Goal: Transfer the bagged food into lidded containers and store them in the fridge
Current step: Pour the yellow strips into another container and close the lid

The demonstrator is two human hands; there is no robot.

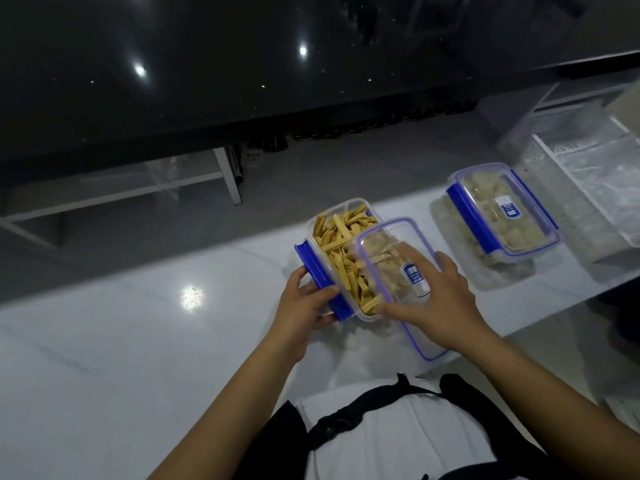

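A clear container (320, 223) with blue clips stands on the white counter, full of yellow potato sticks (337, 237). My left hand (306, 301) grips its near left side at the blue clip (320, 282). My right hand (438, 299) holds a clear lid with a blue rim (398, 230), tilted partway over the container's right half. Further right stands a second container (504, 211), closed with its lid, holding pale round pieces.
Clear plastic bags (588, 174) lie at the far right of the counter (138, 341). Beyond its far edge are a grey floor, a white shelf frame (225, 174) and a dark glossy surface above. My torso with black straps is at the bottom.
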